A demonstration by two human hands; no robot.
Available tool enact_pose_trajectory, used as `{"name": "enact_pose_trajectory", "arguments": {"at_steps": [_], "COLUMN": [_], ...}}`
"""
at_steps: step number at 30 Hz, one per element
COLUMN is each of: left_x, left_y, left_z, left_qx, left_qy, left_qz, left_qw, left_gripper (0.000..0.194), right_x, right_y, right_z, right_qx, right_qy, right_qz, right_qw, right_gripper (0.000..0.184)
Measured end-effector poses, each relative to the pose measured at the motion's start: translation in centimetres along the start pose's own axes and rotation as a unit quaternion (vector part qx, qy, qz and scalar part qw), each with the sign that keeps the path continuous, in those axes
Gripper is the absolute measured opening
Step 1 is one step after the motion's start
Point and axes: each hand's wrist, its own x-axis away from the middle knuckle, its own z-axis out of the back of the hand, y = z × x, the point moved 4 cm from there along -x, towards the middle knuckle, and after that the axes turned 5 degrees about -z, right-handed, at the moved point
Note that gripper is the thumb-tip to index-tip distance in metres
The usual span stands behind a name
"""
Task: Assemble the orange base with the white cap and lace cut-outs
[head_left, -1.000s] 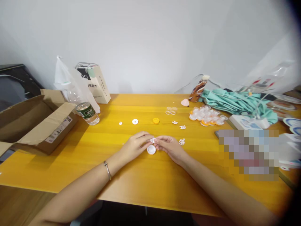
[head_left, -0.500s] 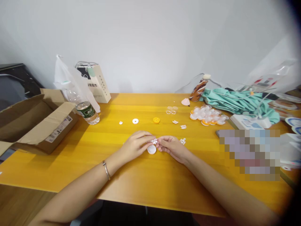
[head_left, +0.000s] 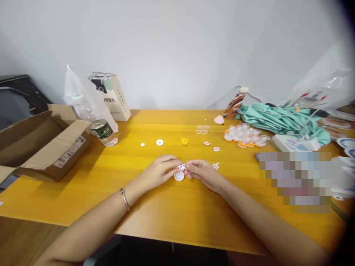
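My left hand (head_left: pixel 159 170) and my right hand (head_left: pixel 202 173) meet at the middle of the yellow table (head_left: pixel 166 207). Both pinch a small white cut-out plastic piece (head_left: pixel 181 167) between their fingertips. Right below it a round white cap (head_left: pixel 179 176) lies on the table, touching my fingers. A bracelet sits on my left wrist. Another white cut-out piece (head_left: pixel 215 166) lies just right of my right hand.
An open cardboard box (head_left: pixel 41 144) and a water bottle (head_left: pixel 101 129) stand at the left, a paper bag (head_left: pixel 115 99) behind. Small white and yellow discs (head_left: pixel 184 141) lie mid-table. A heap of clear and orange caps (head_left: pixel 245 136), green cloth (head_left: pixel 280 118) and a brown bottle (head_left: pixel 234 103) crowd the right.
Almost nothing: my hands stay together on the small white piece, with only a slight shift of the fingers.
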Motion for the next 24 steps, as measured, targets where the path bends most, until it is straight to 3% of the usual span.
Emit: {"name": "enact_pose_trajectory", "arguments": {"at_steps": [10, 14, 19, 24], "left_x": [0.2, 0.3, 0.5, 0.5], "left_y": [0.1, -0.6, -2.5, -2.6], "left_z": [-0.2, -0.7, -2.1, -2.9], "left_qx": [0.018, 0.113, 0.299, 0.412], "left_qy": [0.003, 0.059, 0.112, 0.119], "left_qz": [-0.003, 0.056, 0.203, 0.258], "left_qw": [1.000, 0.990, 0.926, 0.866], "left_gripper": [0.026, 0.028, 0.022, 0.022], "right_x": [0.5, 0.6, 1.0, 1.2], "right_y": [-0.5, -0.7, -1.1, -1.3], "right_z": [-0.9, -0.9, -1.0, -1.2], "right_qx": [0.068, 0.071, 0.090, 0.115], "right_qy": [0.057, 0.076, 0.086, 0.072], "right_qz": [0.064, 0.089, 0.129, 0.143], "right_qw": [0.994, 0.991, 0.984, 0.980], "right_gripper": [0.021, 0.023, 0.021, 0.021]}}
